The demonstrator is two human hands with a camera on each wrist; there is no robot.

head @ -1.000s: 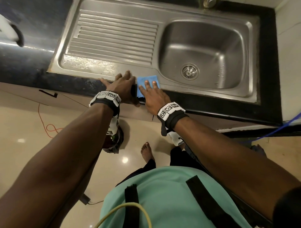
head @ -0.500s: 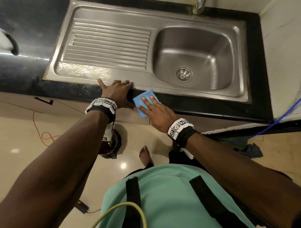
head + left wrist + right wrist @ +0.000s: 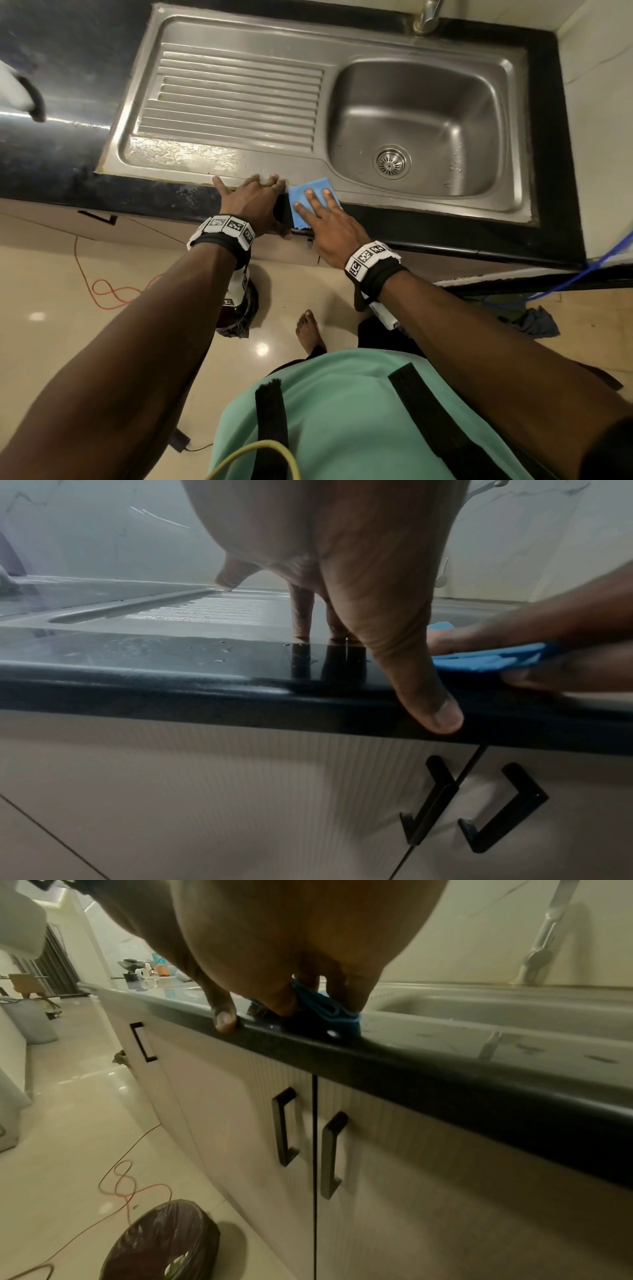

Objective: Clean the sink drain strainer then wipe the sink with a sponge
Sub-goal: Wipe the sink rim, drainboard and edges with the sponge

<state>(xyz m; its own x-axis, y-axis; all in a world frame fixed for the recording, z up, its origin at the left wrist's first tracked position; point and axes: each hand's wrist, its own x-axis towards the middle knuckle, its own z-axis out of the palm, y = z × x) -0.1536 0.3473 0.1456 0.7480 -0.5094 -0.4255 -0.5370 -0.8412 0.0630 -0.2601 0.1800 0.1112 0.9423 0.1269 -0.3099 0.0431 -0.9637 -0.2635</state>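
Observation:
The steel sink (image 3: pixel 342 195) has a ribbed drainboard (image 3: pixel 236 99) on the left and a basin on the right, with the round drain strainer (image 3: pixel 391 161) seated in the basin floor. A thin blue sponge (image 3: pixel 301 212) lies across the sink's front rim and the black counter (image 3: pixel 445 233). My right hand (image 3: pixel 318 205) presses on it with flat, straight fingers. My left hand (image 3: pixel 255 198) rests just left of the sponge, fingers on the counter top and thumb (image 3: pixel 435 712) over the front edge. The sponge (image 3: pixel 486 660) shows under the right fingers; it (image 3: pixel 325 1007) also shows from the right wrist.
A tap (image 3: pixel 426 17) stands behind the basin. Below the counter are cabinet doors with black handles (image 3: pixel 284 1126). A bin lined with a dark bag (image 3: pixel 161 1240) stands on the floor by an orange cable (image 3: pixel 102 291). A blue cloth (image 3: pixel 534 322) lies on the floor at right.
My right hand slid the sponge from the sink rim back onto the black counter strip, then forward again to straddle both. The left hand stayed in place.

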